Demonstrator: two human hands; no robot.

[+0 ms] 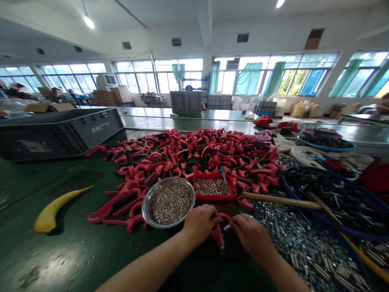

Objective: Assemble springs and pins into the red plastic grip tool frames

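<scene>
In front of me, a red plastic clamp part point(218, 236) with a curved jaw sits low between my hands. The fingers of my left hand point(199, 223) are closed on its left side. My right hand point(253, 236) pinches at the right end of the curved jaw, close to a small coil spring point(227, 228); its fingertips are partly hidden. A steel bowl point(146, 209) of small metal pins stands just beyond my left hand. Next to it, a red tray point(214, 198) holds longer rivet-like pins and a blue-handled tool point(223, 172).
A heap of red and black clamp parts point(194, 150) spreads behind the bowls. A banana point(50, 215) and a grey crate point(60, 136) are at left. At right, a hammer point(282, 200) lies across blue basins point(343, 243) of metal parts. A person point(189, 88) sits beyond another crate.
</scene>
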